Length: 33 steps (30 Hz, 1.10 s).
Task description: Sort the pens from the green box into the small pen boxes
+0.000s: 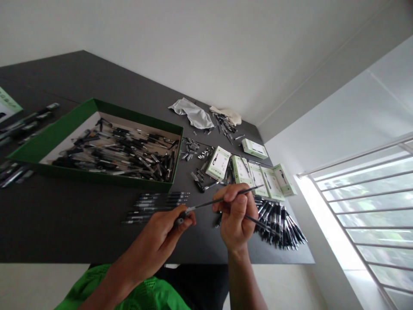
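While left hand (155, 245) gripped dark pen body with silver tip (182, 216), fingers curled closed around it, right hand (235, 217) pinched slim black pen rod (219, 200) between thumb and fingertips, second black barrel (260, 224) jutting from same grip. Rod ran from right fingers toward silver tip, above dark grey table (80, 234). Loose black pens (129, 157) filled green cardboard tray (64, 129). Heap of black pens (280, 226) lay just beside right hand; green-and-white card packets (218, 162) lay beyond. Crumpled grey cloth (192, 113) near far edge; white-barred window (371, 215) at right.
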Available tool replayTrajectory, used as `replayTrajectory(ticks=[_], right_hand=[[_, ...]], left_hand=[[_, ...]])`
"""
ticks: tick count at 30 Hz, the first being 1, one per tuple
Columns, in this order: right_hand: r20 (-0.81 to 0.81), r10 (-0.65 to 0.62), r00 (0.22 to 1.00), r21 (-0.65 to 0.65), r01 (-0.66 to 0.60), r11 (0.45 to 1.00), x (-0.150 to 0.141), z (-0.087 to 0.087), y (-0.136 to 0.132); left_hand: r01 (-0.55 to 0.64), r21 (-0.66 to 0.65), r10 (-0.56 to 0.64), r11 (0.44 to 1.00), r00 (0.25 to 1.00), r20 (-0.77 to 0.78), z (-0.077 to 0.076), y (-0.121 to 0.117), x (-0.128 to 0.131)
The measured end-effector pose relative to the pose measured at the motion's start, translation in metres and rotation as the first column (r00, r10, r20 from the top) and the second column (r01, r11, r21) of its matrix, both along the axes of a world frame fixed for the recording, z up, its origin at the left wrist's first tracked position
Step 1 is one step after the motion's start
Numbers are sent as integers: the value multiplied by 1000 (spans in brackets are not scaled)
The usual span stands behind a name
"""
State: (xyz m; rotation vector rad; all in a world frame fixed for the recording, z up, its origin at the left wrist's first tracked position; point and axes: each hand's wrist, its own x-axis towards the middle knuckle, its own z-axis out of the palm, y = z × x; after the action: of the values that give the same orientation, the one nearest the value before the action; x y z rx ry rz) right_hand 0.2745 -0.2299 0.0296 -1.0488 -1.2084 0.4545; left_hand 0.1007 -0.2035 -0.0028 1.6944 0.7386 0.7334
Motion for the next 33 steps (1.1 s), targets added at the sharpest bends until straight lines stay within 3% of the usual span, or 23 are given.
replayTrajectory(ticks=[17,22,27,30,33], right_hand=[[163,-113,980,144,90,985,-5,1,-1],[49,-77,996,152,69,986,-8,5,-2],[42,-26,999,100,21,995,-4,-2,-2],[79,-2,997,76,-4,997,3,3,-4],[288,133,948,-125,-101,987,9,20,-7]], left_hand=[[6,-22,-6,1000,1000,-23,4,-5,-4],[28,-18,-28,999,1000,1,1,-6,-4],[29,5,-29,1000,999,-20,-2,-7,-5],[37,-7,-37,999,999,-22,-3,-6,-5],[56,-22,-57,998,998,-17,-5,-5,-4]])
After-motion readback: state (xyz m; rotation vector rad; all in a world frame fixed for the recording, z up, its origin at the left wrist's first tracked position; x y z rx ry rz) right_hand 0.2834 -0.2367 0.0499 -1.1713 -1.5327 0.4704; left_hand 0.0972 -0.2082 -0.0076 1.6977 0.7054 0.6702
